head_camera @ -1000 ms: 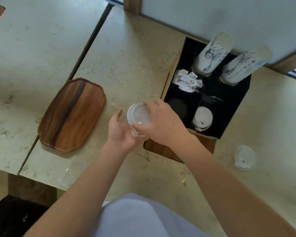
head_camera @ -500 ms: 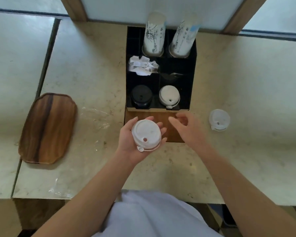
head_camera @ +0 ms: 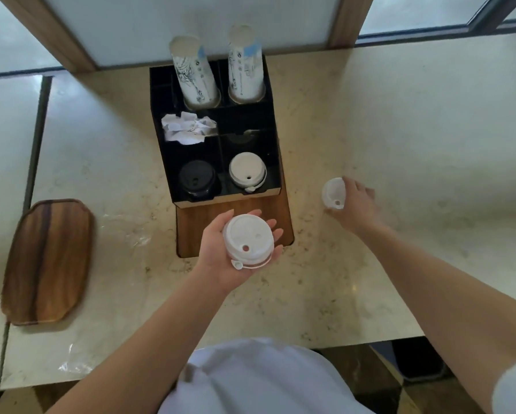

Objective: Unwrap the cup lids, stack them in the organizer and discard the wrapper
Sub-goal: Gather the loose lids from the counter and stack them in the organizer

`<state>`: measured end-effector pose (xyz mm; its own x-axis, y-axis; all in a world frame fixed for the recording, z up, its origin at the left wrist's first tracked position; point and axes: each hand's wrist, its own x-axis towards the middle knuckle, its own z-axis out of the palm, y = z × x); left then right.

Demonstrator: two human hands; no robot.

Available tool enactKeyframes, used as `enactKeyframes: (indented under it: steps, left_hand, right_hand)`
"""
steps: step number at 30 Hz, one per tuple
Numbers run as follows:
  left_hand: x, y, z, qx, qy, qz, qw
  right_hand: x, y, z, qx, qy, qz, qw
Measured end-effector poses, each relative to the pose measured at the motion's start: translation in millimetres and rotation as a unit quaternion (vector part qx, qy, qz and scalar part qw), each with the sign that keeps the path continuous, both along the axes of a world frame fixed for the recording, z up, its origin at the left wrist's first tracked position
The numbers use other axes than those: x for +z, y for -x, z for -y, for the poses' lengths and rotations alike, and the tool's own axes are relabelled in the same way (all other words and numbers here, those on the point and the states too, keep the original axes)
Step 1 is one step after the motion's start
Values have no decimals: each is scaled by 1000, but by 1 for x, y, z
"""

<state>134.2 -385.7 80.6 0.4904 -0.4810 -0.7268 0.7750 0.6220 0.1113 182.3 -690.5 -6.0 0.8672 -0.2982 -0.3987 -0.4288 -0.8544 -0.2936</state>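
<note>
Left hand (head_camera: 221, 249) palm up, fingers spread, cradling a short stack of white lids (head_camera: 248, 241) just in front of the organizer (head_camera: 276, 138); sip holes face up. Right hand (head_camera: 355, 204) out to the right on the counter (head_camera: 400, 130), fingers curled around a second white lid stack (head_camera: 333, 193), tipped on edge. Organizer's front-right compartment holds white lids (head_camera: 247, 171); front-left holds black lids (head_camera: 197, 180). Crumpled paper (head_camera: 188, 128) in the middle-left compartment. Two cup sleeves (head_camera: 195, 76) upright in the rear compartments. Clear wrapper (head_camera: 125, 231) lies flat on the counter between the wooden tray (head_camera: 46, 261) and the organizer.
</note>
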Motion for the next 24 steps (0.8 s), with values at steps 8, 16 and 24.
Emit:
enactKeyframes:
  steps: [8, 16, 24]
  left_hand:
    - [0, 7, 2, -2, -27, -4, 1000]
    - [8, 10, -4, 5, -43, -13, 999]
    - [25, 18, -11, -13, -22, 37, 999]
  right_hand:
    - [-9, -9, -1, 5, -6, 23, 1000]
    - [67, 31, -84, -6, -189, 174, 966]
    - [140, 79, -158, 211, -237, 176, 932]
